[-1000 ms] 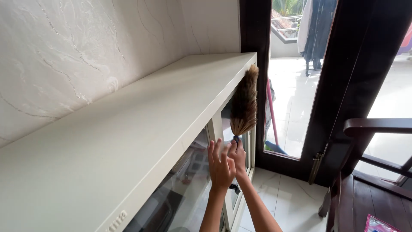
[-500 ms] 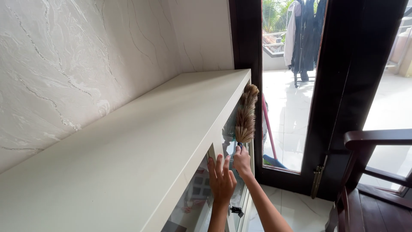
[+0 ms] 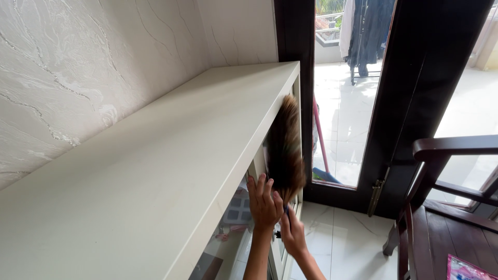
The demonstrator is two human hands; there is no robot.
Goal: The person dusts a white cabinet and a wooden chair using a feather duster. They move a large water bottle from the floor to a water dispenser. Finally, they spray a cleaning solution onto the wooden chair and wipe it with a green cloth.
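the person stands at a tall cream cabinet (image 3: 155, 171) that runs from the lower left of the frame toward the dark door frame (image 3: 415, 103) at upper right. the right hand (image 3: 293, 233) sits low in the frame, its grip closed around the short dark handle of a brown feather duster (image 3: 285, 150); the plume rises from the fist and lies blurred against the cabinet's front edge, just under the flat top. the left hand (image 3: 263, 202) has fingers spread, flat against the edge of the glass door (image 3: 233, 228), holding nothing.

judging from this, the step in hand is dusting the front edge and door frame. doing it well likely calls for a light wrist, letting the feather tips brush the surface rather than pressing the stem into the glass, and working along the edge in one direction. the flat left hand seems to steady the door, which helps keep it from swinging. a red-handled broom (image 3: 321, 145) leans beyond the glass pane, and a dark wooden chair (image 3: 441, 197) stands at lower right.
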